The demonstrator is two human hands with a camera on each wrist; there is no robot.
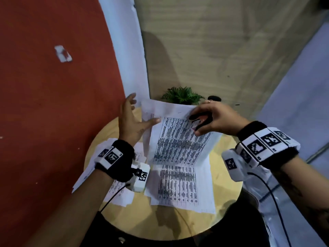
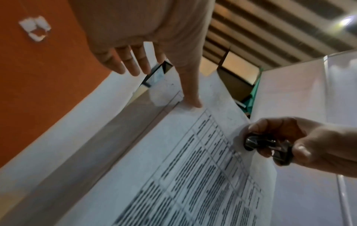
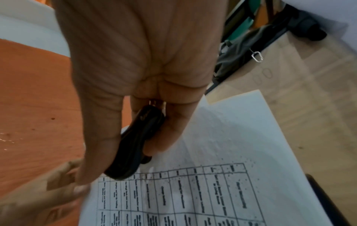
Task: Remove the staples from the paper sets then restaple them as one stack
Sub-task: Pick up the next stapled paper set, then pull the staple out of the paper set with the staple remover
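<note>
I hold a printed paper set (image 1: pixel 178 139) tilted up over the round wooden table (image 1: pixel 138 216). My left hand (image 1: pixel 137 113) is at its upper left edge: the thumb (image 2: pixel 191 97) lies flat on the top sheet and the other fingers are straight and spread. My right hand (image 1: pixel 201 125) grips a black staple remover (image 1: pixel 197 118) at the set's upper right corner. In the left wrist view the staple remover (image 2: pixel 258 143) sits against the paper's right edge. The staple itself is not visible. Another printed sheet (image 1: pixel 181 189) lies flat on the table below.
Loose white sheets (image 1: pixel 121 195) lie on the table's left side under my left wrist. A small green plant (image 1: pixel 181 96) stands at the table's far edge, just behind the raised paper. A red wall runs close along the left.
</note>
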